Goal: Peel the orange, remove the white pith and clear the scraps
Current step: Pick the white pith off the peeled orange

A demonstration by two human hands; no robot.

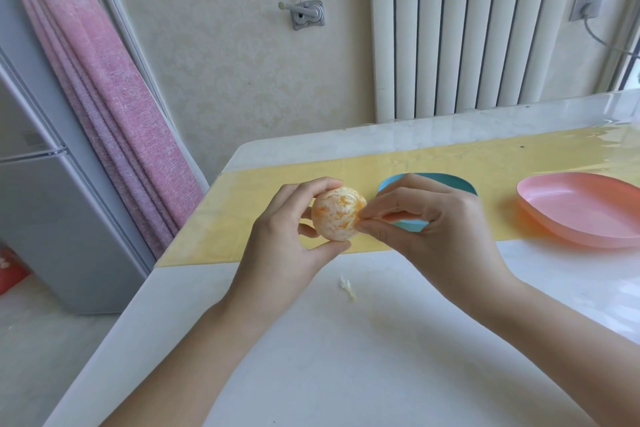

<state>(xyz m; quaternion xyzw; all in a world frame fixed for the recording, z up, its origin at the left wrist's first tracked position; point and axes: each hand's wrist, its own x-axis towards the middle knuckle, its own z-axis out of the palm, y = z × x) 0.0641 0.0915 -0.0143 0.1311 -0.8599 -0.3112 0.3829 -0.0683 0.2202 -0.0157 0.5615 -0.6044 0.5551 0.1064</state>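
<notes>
White table (381, 357); yellow mat (450, 163) runs beyond the fingers. Pink dish (581, 204) lies well right of the right fingers, blue dish (446, 182) directly behind them.

Left hand (284, 236) grasps the orange (337, 213), thumb under, fingertips curled over the top. Rind is off.

Right hand (433, 218): thumb and forefinger pinch pith (332, 218) at the fruit's right edge.

Pith scrap (347, 286) lies on the table below the fingers.

Note: pull shallow, along the segment lines. Rotate the fruit with the left fingers and avoid tearing the membrane.
</notes>
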